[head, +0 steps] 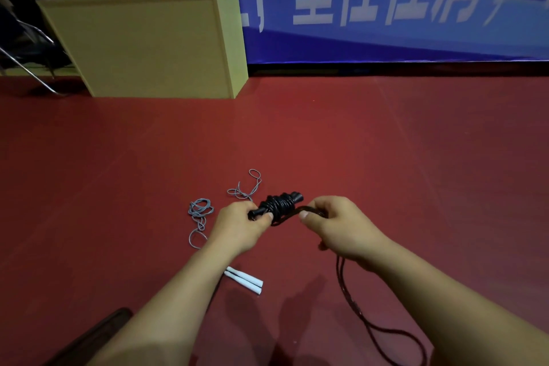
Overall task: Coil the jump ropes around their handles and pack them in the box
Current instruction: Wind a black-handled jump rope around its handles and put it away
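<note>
The black jump rope (277, 205) is being wound around its handles, held in the air above the red floor (386, 157) at the near centre. Several turns of dark braided cord are already bunched thickly around the middle of the black handles, whose smooth cylindrical ends are sticking out on both sides. The left end is being gripped by the left hand (242, 226), with thumb and fingers curled round it. The cord is being pinched by the right hand (332, 223), fingers closed on it just right of the bundle; from under that hand a long slack length is trailing down toward the near right, so the winding is judged to be partly done, with a good stretch left.

The second rope is lying untouched on the floor. Its thin grey cord (200, 212) is being left in loose, tangled loops to the left of and beyond the left hand, while its two smooth white handles (245, 279) are lying side by side nearer, partly hidden under the left forearm. It is not yet being coiled.

The box (148, 41), a pale yellow flat-sided shape with a lighter rim, is standing at the far left against the blue banner (386, 9). Whether anything is packed inside cannot be told.
</note>
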